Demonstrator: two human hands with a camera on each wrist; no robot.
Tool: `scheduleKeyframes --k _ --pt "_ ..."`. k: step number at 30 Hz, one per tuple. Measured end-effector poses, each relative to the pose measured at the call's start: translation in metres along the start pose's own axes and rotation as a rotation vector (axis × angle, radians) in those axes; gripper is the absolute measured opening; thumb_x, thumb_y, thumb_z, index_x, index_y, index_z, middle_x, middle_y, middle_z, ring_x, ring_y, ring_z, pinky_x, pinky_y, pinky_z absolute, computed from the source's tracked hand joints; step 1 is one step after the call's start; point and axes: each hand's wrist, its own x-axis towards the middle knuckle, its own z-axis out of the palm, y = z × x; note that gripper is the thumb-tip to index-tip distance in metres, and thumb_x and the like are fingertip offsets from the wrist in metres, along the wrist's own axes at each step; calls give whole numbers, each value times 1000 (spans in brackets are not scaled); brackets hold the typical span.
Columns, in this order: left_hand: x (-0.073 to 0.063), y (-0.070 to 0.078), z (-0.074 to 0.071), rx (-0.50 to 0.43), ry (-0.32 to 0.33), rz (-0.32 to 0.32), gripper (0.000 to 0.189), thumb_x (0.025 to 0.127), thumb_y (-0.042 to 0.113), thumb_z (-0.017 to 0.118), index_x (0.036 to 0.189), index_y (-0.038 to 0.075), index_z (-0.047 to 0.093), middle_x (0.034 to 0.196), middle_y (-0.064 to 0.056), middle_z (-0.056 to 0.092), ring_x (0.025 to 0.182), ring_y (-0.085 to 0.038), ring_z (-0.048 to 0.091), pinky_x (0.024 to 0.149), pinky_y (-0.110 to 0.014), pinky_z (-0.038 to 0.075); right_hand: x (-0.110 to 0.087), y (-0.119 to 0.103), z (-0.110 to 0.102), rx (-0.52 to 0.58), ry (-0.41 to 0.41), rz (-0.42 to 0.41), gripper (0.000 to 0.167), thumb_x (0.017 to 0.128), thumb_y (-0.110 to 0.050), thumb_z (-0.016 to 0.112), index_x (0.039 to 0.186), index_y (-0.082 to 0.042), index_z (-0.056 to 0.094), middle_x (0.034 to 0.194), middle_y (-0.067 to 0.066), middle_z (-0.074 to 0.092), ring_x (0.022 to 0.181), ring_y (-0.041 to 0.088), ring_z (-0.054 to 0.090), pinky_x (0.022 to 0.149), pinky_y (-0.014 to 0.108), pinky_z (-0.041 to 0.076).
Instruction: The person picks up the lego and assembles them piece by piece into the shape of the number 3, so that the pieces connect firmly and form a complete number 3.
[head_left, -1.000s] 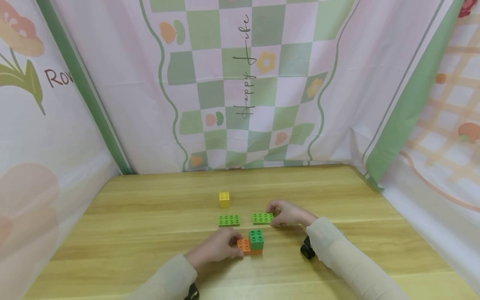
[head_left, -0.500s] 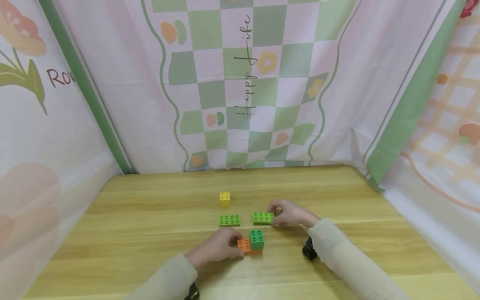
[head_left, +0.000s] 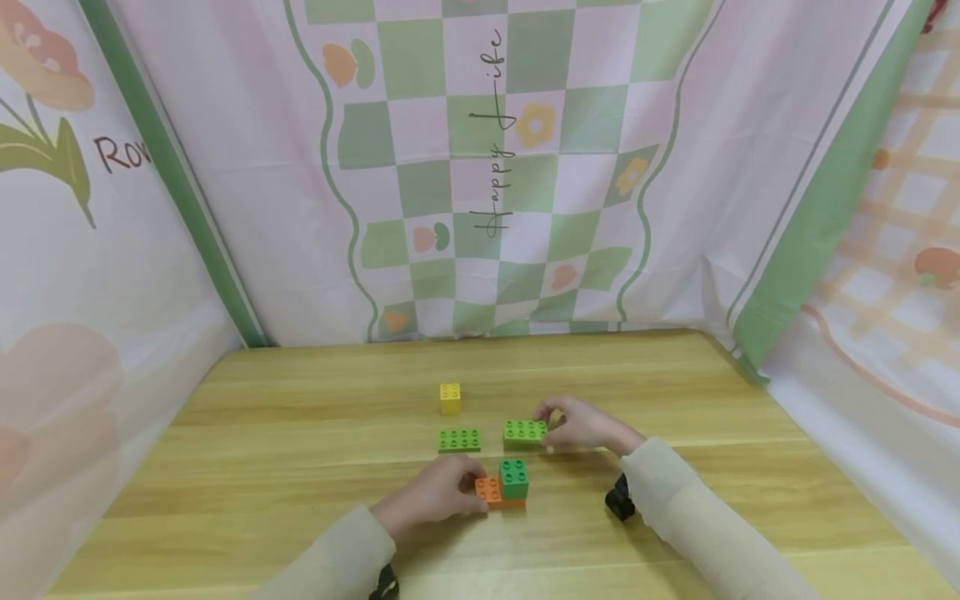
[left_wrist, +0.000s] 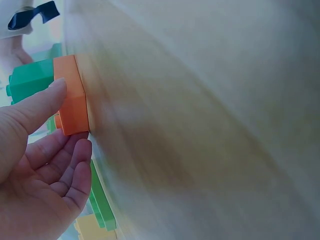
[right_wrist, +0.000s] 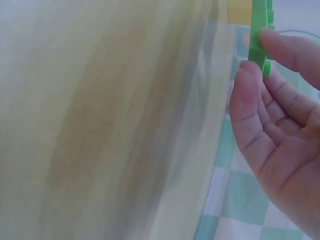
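My left hand (head_left: 435,490) pinches the left end of an orange toy brick (left_wrist: 74,102) between thumb and fingers. On that brick's right half sits a dark green square brick (head_left: 513,478), studs up. Farther back, my right hand (head_left: 581,423) pinches the right end of a flat light green brick (head_left: 523,431) with two rows of studs. In the right wrist view this flat brick (right_wrist: 258,35) is between thumb and fingertips, lifted a little off the wood. A matching flat light green brick (head_left: 459,440) lies to its left on the table.
A yellow square brick (head_left: 450,398) stands behind the flat green bricks. The wooden table (head_left: 300,433) reaches back to a patterned cloth wall (head_left: 480,167), with more cloth at both sides. Black straps show at both wrists.
My right hand has raised the flat light green brick slightly off the table. The left hand stays still on the orange brick.
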Motion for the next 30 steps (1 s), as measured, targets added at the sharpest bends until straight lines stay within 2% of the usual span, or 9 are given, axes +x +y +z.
scheduleKeyframes --k 21,30 --pt "-2 3 -2 -14 -9 5 35 75 21 76 105 7 65 96 3 61 89 -10 54 79 -29 45 -12 -12 -4 9 6 -130 35 82 -6 67 112 3 53 103 12 51 72 32 59 62 47 50" --pt "-2 3 -1 -1 5 20 35 75 22 76 104 6 65 95 4 61 88 -9 54 80 -28 45 -18 -19 0 20 15 -141 34 83 -9 67 114 0 54 104 12 52 78 34 60 66 45 50"
